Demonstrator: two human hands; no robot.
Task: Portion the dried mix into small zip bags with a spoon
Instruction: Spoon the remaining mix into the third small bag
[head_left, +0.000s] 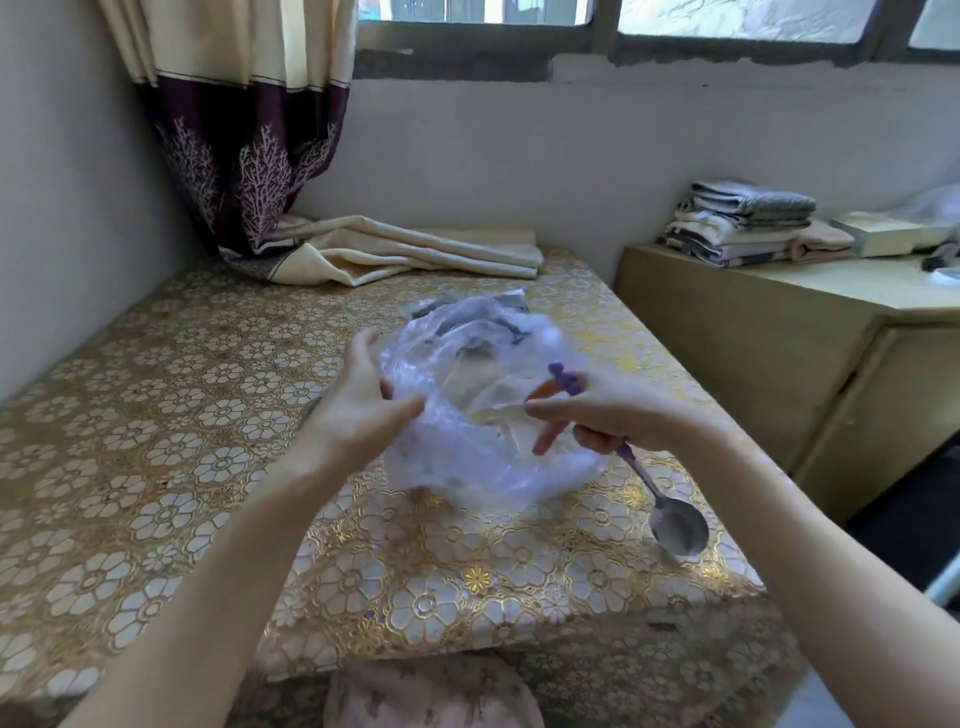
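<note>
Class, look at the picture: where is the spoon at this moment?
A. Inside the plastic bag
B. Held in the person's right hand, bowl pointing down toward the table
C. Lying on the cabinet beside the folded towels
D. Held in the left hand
B: the right hand grips the purple-handled spoon, bowl hanging low over the table.

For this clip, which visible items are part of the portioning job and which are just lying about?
In use: clear plastic bag, held by left hand and right hand; purple-handled spoon in the right hand.

Lying about: folded cream cloth, curtain, stacked towels on the side cabinet.
</note>
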